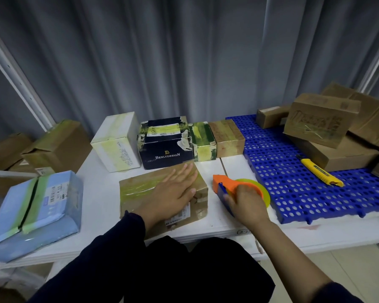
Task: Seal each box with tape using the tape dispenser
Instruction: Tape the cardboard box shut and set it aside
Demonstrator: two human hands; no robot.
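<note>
A: Grey curtain (184, 62) at back, white bench (101, 193) in front of us. Where's our box?
B: Brown box (134, 191) sits mid-bench, nr the front edge, w/ yellowish tape across its top. Our left hand (173, 193) lies flat on it, fingers straight, gripping nothing.
A: And the tape dispenser (222, 182)?
B: Just right of the box, w/ a small gap. Our right hand (247, 204) is wrapped round it.
A: Rest?
B: Blue box (42, 204) at left, dark box (166, 147) in the back row, yellow knife (319, 172) on the blue mat (293, 193) at right.
</note>
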